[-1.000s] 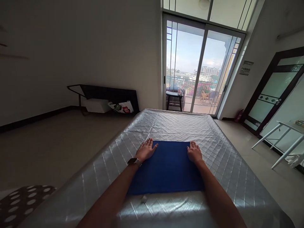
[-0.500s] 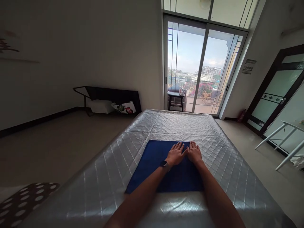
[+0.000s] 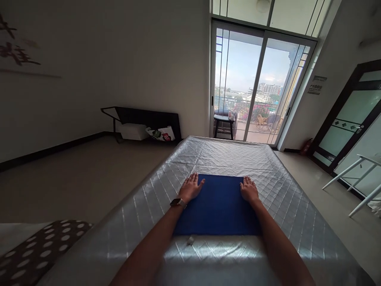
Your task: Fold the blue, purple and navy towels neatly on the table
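Observation:
A blue cloth (image 3: 222, 206) lies flat on the silver quilted cover (image 3: 232, 157) of a table. My left hand (image 3: 190, 187), with a watch (image 3: 176, 202) on its wrist, rests palm down on the cloth's far left corner, thumb held apart from the fingers. At the far right corner my right hand (image 3: 249, 189) lies flat too, fingers stretched forward. Neither hand holds anything. Just below the cloth's near edge, a small pale object (image 3: 190, 240) sits on the cover, too blurred to name.
A polka-dot cloth (image 3: 44, 248) is at the lower left. Against the far wall stands a black bench (image 3: 149, 119) with a white box (image 3: 133, 131) beneath. White stool legs (image 3: 364, 202) stand at the right, near a dark-framed door (image 3: 342, 127).
My left hand has moved left across the cloth, away from my right hand, to the far left corner. My right hand stays at the far right corner. The view has shifted slightly.

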Tool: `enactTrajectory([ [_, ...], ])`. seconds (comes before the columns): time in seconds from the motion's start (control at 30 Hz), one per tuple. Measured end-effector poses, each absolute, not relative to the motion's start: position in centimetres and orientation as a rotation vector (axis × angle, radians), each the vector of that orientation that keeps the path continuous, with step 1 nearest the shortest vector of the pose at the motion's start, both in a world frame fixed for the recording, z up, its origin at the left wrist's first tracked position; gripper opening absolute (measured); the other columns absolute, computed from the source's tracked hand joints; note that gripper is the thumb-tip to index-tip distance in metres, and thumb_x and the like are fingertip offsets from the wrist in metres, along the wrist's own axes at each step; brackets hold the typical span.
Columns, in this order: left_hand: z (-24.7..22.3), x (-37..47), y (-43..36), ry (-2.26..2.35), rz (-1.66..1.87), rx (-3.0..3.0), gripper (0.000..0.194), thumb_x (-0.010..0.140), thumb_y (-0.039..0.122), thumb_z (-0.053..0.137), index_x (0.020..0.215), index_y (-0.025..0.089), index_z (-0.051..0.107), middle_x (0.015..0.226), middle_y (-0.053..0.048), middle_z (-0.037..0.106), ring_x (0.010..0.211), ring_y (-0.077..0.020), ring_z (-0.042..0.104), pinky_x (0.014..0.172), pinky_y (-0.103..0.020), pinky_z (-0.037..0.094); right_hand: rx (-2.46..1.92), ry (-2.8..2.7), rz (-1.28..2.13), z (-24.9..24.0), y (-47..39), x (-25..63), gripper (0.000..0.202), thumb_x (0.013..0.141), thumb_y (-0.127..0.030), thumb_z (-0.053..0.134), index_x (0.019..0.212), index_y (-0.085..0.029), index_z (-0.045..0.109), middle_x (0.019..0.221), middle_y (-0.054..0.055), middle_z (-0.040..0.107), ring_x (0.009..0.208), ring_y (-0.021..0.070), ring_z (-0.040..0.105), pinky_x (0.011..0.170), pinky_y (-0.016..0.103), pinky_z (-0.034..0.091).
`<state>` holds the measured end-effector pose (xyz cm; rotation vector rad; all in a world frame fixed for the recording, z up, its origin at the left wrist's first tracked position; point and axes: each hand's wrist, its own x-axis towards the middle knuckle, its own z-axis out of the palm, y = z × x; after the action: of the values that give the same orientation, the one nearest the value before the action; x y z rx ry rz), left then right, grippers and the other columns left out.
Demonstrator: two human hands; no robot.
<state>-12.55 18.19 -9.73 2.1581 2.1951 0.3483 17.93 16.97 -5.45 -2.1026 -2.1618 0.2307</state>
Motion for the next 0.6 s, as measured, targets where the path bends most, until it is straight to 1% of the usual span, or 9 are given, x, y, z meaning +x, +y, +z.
enactTrajectory([
  [0.17,-9.2,-11.8,18.1,2.172,0.349,2.157,0.078,0.099,0.059,0.017,0.154,0.005,0.033,0.161,-0.019,0.03,0.151,-0.029,0.026,0.123,-0.047,0.021,-2.111,-2.207,0.213,-4.7,16.2,18.2,0.061,0.103,-0.034,0.022,0.157,-0.006,0.025,0.164,0.014,0.024,0.154,0.0193,0.015,0.123,0.038,0.015],
  [0.33,-8.8,-11.9,17.9,2.193,0.292,2.124,0.079,0.099,0.057,0.015,0.155,0.002,0.027,0.164,-0.018,0.021,0.153,-0.0271,0.021,0.124,-0.043,0.017,-2.066,-2.25,0.261,-4.8,15.0,18.2,0.063,0.103,-0.035,0.021,0.157,-0.003,0.024,0.164,0.015,0.022,0.154,0.0201,0.015,0.123,0.037,0.014],
  [0.5,-8.3,-11.5,18.2,2.206,0.271,2.181,0.074,0.1,0.052,0.021,0.153,0.004,0.033,0.162,-0.018,0.028,0.152,-0.029,0.024,0.124,-0.047,0.019,-2.087,-2.213,0.253,-5.3,14.7,17.8,0.063,0.103,-0.034,0.021,0.157,-0.003,0.022,0.165,0.014,0.021,0.154,0.0187,0.013,0.123,0.036,0.013],
  [0.6,-8.4,-8.5,18.3,2.072,0.374,2.333,0.069,0.101,0.05,0.021,0.152,0.005,0.037,0.16,-0.02,0.034,0.15,-0.0307,0.028,0.123,-0.049,0.021,-2.06,-2.209,0.272,-5.3,14.7,17.8,0.063,0.103,-0.035,0.02,0.157,-0.003,0.022,0.164,0.014,0.021,0.154,0.0186,0.012,0.123,0.037,0.013],
])
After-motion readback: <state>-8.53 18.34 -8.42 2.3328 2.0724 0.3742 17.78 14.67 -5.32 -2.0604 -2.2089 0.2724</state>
